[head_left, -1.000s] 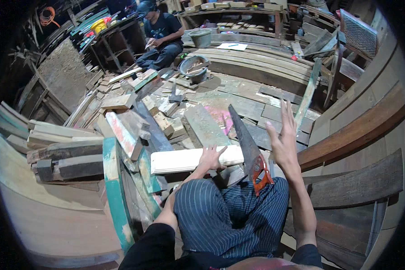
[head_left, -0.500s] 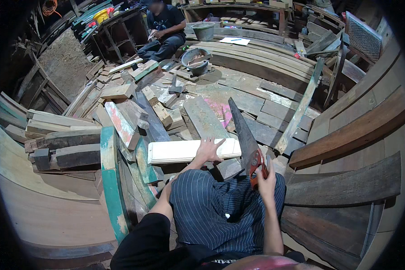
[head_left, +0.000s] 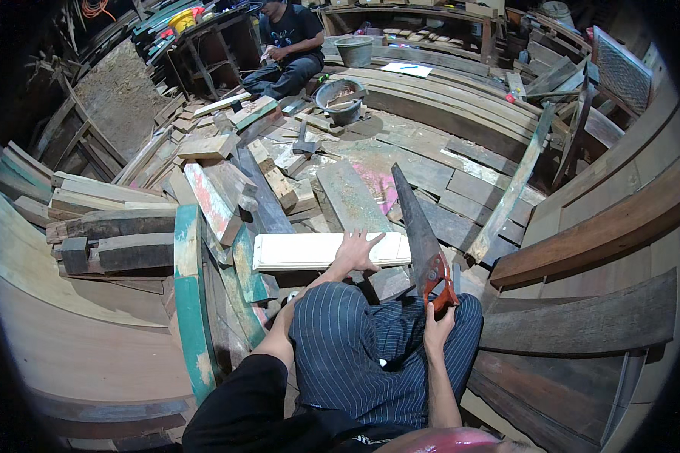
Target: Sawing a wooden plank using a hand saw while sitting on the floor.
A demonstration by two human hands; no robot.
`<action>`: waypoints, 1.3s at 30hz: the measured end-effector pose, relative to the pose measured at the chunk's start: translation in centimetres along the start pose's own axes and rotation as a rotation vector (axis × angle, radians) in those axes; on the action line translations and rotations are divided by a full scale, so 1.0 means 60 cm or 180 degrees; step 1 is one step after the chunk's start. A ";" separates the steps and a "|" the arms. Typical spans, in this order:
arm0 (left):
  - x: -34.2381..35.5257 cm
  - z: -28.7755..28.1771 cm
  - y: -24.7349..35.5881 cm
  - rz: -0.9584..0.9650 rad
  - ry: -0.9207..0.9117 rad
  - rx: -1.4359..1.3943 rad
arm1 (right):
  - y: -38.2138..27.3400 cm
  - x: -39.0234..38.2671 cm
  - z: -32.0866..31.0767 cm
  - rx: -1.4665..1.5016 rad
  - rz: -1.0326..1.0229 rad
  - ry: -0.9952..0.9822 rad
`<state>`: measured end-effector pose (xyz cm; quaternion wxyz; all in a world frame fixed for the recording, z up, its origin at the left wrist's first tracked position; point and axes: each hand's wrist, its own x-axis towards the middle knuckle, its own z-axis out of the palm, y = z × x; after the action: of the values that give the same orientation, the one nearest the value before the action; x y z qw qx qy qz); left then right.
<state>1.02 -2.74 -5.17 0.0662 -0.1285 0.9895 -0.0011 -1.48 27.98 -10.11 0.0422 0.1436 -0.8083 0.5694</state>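
My left hand [head_left: 354, 252] lies with fingers spread on a white-painted board [head_left: 298, 251], which rests crosswise in front of my knees. The board has a grooved long edge. In my right hand [head_left: 437, 328] is a handsaw [head_left: 417, 226] with a dark blade and a red-brown handle. My fingers close round the lower part of that handle, above my right thigh. The blade points away from me, its toothed side by the board's right end. Whether the teeth touch the wood, I cannot tell. A wood block [head_left: 391, 282] sits under the board's right end.
Offcuts and beams pile up at the left, beside a green-and-white painted plank [head_left: 190, 294]. A hammer [head_left: 304, 142] lies among the scraps ahead. Further back are a bucket of scraps [head_left: 340, 102] and a seated person [head_left: 291, 49]. Long planks [head_left: 582, 313] line my right side.
My right hand has shifted lower on the saw handle, toward me. The view has moved slightly. My left hand stays spread on the white board.
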 end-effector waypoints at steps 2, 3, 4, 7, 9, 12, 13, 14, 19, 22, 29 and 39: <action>-0.001 -0.001 0.001 -0.0023 -0.0036 -0.0011 | -0.012 0.000 -0.003 0.0042 0.0173 -0.0102; -0.001 -0.002 0.003 -0.0024 -0.0018 0.0057 | -0.017 0.001 -0.004 0.0080 0.0341 -0.0186; 0.000 -0.004 0.004 -0.0026 0.0001 0.0128 | -0.019 0.001 -0.005 0.0079 0.0343 -0.0193; -0.001 -0.008 -0.003 -0.0030 -0.0136 -0.0113 | -0.023 -0.001 -0.006 0.0134 0.0319 -0.0197; -0.006 0.003 0.000 -0.0055 -0.0037 -0.0067 | -0.022 -0.001 -0.004 0.0022 0.0526 -0.0260; 0.000 0.001 0.007 -0.0050 -0.0063 -0.0023 | -0.007 -0.001 -0.007 0.0082 0.0290 -0.0126; -0.002 0.000 0.008 0.0008 0.0018 0.0006 | 0.001 -0.002 -0.005 0.0082 0.0292 -0.0118; -0.005 0.000 0.005 0.0046 0.0095 0.0041 | -0.003 -0.003 -0.003 0.0073 0.0310 -0.0177; -0.005 -0.010 0.014 -0.0027 -0.0081 -0.0039 | -0.004 -0.006 -0.006 0.0169 0.0251 -0.0106; -0.002 -0.002 0.012 0.0038 -0.0030 -0.0083 | 0.004 -0.006 -0.014 -0.0014 0.0362 -0.0243; -0.003 0.000 0.000 -0.0005 -0.0067 -0.0136 | -0.217 0.158 -0.027 0.0352 -0.0832 0.0311; 0.017 0.003 0.024 -0.0048 -0.0256 0.0237 | -0.418 0.443 0.075 0.0127 -0.1562 -0.1817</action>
<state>-0.33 -1.60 -5.49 0.1106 -0.1333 0.9843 -0.0332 -19.41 11.08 17.27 -0.0524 0.4867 -0.7179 0.4950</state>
